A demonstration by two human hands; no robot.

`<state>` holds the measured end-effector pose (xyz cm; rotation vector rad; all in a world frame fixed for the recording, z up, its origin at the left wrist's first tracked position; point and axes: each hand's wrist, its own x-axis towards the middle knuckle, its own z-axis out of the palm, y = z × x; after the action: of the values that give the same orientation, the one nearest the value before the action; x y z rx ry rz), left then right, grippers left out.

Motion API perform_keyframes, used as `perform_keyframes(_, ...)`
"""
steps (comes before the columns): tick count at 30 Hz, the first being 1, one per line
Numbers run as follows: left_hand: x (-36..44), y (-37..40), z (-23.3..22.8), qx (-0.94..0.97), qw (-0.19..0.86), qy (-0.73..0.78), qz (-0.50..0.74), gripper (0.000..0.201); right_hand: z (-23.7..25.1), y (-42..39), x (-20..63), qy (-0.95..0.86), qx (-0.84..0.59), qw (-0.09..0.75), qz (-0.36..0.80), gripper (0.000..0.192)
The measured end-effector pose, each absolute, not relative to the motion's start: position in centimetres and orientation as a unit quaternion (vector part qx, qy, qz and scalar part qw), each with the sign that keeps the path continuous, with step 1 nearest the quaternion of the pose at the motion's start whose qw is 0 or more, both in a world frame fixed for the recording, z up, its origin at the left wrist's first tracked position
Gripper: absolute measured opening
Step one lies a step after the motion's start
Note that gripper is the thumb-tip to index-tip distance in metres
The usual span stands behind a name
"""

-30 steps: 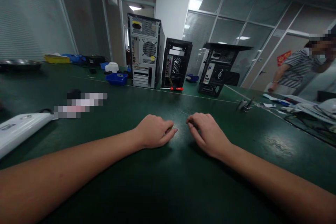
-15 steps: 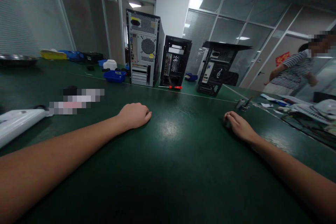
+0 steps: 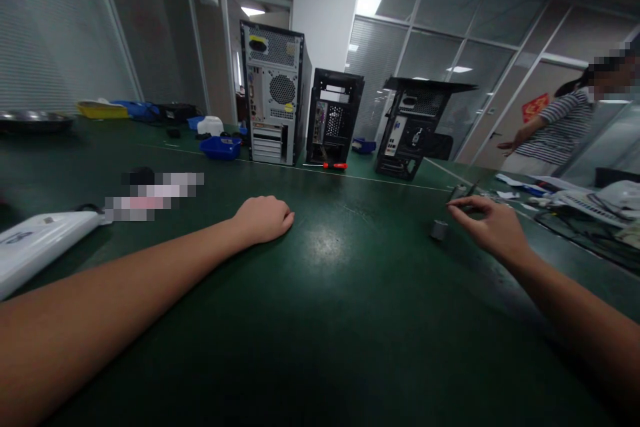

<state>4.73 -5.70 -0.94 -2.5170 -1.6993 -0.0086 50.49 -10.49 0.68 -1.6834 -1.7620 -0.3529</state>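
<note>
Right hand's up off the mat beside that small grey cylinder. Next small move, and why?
Probably lower the right hand a little to the left and close thumb and forefinger on the small grey cylinder. The piece stands alone on the green mat, just left of the fingertips and untouched; the hand is lifted with fingers pinched, apparently empty. The left hand rests curled on the mat, away from it.

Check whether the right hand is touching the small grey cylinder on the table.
Apart. The head view shows the right hand raised, with green table visible between its fingers and the small grey cylinder.
</note>
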Motion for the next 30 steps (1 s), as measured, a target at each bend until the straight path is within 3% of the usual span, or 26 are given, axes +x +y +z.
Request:
perform_keyframes(7,4.6,-5.5,-1.2,-0.834,0.07,-0.547,-0.007,0.06,0.7,-10.8,50.1,-0.658,-0.679,0.312,-0.092,0.039)
perform_keyframes(16,4.4,-5.3,-1.4,-0.841,0.061,-0.537,-0.015,0.061,0.5,-10.7,49.6,-0.686,-0.698,0.196,-0.059,0.043)
perform_keyframes(30,4.6,-5.5,-1.4,-0.835,0.068,-0.546,-0.014,0.06,-0.6,-9.7,50.7,-0.711,-0.674,0.19,-0.062,0.043)
